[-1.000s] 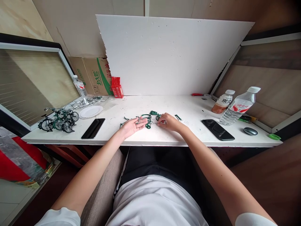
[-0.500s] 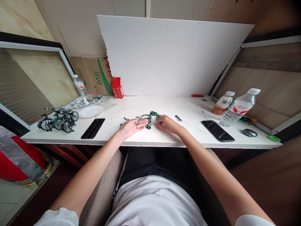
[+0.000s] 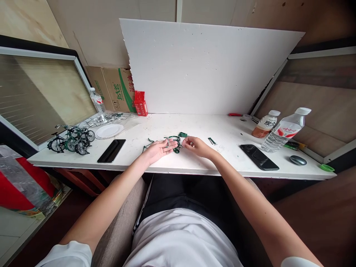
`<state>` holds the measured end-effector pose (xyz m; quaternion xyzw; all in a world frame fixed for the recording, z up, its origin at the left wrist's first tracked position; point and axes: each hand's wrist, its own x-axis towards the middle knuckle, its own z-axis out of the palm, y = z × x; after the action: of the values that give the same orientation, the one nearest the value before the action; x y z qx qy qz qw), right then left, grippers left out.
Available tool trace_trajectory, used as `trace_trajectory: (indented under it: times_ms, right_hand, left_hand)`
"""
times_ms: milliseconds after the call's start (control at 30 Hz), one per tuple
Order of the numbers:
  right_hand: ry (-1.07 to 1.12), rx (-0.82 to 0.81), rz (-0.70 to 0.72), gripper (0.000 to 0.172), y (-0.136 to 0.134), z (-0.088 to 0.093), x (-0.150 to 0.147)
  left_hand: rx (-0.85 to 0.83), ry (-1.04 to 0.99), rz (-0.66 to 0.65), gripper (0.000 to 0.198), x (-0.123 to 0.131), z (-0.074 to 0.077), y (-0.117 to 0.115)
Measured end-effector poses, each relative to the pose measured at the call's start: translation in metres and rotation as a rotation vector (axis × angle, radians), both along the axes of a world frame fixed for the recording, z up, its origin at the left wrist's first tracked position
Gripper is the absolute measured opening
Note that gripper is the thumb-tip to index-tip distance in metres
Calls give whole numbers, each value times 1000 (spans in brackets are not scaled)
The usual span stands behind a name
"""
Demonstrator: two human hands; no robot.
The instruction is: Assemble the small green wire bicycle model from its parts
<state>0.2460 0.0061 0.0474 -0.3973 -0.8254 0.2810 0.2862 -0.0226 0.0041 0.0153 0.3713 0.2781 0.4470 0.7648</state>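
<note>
My left hand (image 3: 158, 152) is palm up over the front middle of the table, its fingers stretched out flat. Small dark and silvery bits show by its thumb and fingertips; whether they rest on the hand or behind it I cannot tell. Just to the right, my right hand (image 3: 198, 147) is closed in a pinch, and what is between its fingertips is too small to make out. Behind both hands lie dark green model bicycle parts (image 3: 176, 150), partly hidden, with a flat green piece (image 3: 183, 134) at the back. A slim green part (image 3: 211, 141) lies right of my right hand.
Assembled model bicycles (image 3: 71, 139) stand at the left, near white plates (image 3: 109, 131) and a phone (image 3: 111, 151). At the right are another phone (image 3: 259, 157), two bottles, one a water bottle (image 3: 287, 130), and a mouse (image 3: 297, 160). A white board (image 3: 211, 66) rises behind.
The view has shifted slightly. My right hand has lifted a little and its fingertips have drawn in; my left hand stays palm up in much the same place.
</note>
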Motion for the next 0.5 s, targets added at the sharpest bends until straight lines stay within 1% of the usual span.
trace_trajectory:
  times_ms: [100, 233, 367, 500]
  right_hand:
    - [121, -2, 17, 41, -8, 12, -7]
    - [159, -5, 24, 47, -18, 23, -15]
    - [174, 7, 20, 49, -23, 26, -19]
    - [187, 8, 17, 49, -20, 22, -19]
  left_hand:
    - [-27, -23, 10, 13, 2, 1, -2]
    - [-42, -41, 59, 12, 8, 6, -6]
    - [-36, -41, 53, 15, 12, 11, -11]
    - [-30, -42, 35, 17, 16, 13, -16]
